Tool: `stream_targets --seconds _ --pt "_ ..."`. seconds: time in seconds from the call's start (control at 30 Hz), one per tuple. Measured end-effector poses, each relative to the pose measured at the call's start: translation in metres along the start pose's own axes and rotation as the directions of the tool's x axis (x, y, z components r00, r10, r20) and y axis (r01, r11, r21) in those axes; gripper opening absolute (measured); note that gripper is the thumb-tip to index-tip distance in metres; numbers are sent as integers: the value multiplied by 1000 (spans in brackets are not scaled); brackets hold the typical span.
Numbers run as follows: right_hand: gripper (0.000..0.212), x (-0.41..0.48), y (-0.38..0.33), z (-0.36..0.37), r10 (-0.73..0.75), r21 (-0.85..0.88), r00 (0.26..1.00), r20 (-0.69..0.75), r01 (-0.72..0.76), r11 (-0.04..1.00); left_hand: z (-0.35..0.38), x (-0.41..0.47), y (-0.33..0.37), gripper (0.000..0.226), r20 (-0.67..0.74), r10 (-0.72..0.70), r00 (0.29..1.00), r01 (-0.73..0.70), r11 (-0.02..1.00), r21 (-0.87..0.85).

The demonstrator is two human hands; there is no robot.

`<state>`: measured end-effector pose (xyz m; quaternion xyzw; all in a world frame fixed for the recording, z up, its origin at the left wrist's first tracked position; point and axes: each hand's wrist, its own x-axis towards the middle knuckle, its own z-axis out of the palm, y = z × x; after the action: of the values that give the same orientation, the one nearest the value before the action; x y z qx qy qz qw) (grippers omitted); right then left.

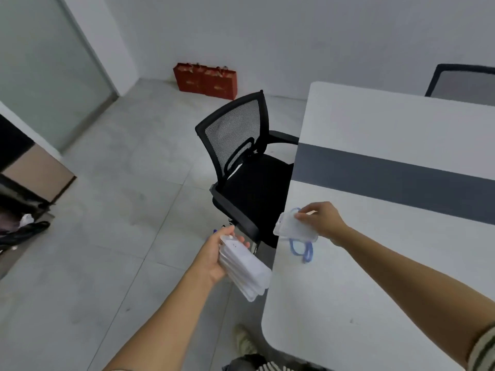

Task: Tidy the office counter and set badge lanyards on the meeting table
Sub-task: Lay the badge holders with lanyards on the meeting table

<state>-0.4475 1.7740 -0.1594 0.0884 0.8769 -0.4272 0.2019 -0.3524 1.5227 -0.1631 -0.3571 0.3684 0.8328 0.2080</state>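
Beside table (375, 263), black chair (241, 162)

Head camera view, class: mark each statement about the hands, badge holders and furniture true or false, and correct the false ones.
1. The left hand holds a stack of clear plastic badge holders. True.
2. The right hand is empty. False: it grips one clear badge holder with a blue lanyard at the edge of the white meeting table.
3. The black mesh office chair stands at the table's end. True.
4. The table's stripe is red. False: the stripe is dark grey.
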Motion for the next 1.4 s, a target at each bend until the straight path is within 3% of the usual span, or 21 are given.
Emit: stream_targets --seconds 0.07,0.2,0.37,0.47,0.6,0.73,0.9,0.97,1.07,1.17,1.23,1.27,1.33,1.4 --pt "14 -7 -31 -7 -63 19 998 22 62 998 4 -7 -3 33 5 13 1000 -13 1000 -21" --pt "25 -26 -101 -12 -144 165 964 224 109 980 4 -32 -5 21 29 72 997 -70 995 -72" --pt "29 -51 -150 15 -265 387 836 481 69 920 -5 -65 0 27 97 250 963 -236 962 -138" --pt "27 -64 -156 41 -283 353 760 586 75 933 -21 -88 2 26 108 330 938 -313 939 -145" --pt "24 -74 -149 75 -269 215 744 612 171 962 -60 -109 6 27 61 443 894 -405 860 -311" --pt "23 -83 -164 96 -291 150 711 640 257 955 -88 -119 20 42 7 518 856 -467 778 -420" --pt "30 -89 -206 143 -417 63 742 525 454 889 -119 -136 67 9 -136 568 812 -568 715 -408" --pt "38 -90 -218 157 -306 115 753 582 296 948 -132 -140 84 8 -187 566 803 -588 703 -399" --pt "30 -103 -247 196 -114 231 636 763 -104 967 -156 -152 117 12 -253 578 775 -631 700 -334" --pt "42 -121 -292 248 -80 271 564 822 -265 925 -186 -171 162 25 -364 596 716 -691 678 -248" --pt "41 -132 -320 279 -69 307 590 805 -314 898 -210 -182 183 15 -437 622 650 -736 658 -158" --pt "36 -135 -332 293 -70 332 628 775 -310 891 -221 -185 190 21 -477 630 612 -758 639 -128" --pt "31 -137 -353 325 -96 343 692 715 -227 912 -247 -192 204 41 -541 635 552 -783 617 -74" --pt "29 -135 -371 350 -170 345 715 678 -105 933 -262 -204 216 32 -550 659 514 -809 585 -55"
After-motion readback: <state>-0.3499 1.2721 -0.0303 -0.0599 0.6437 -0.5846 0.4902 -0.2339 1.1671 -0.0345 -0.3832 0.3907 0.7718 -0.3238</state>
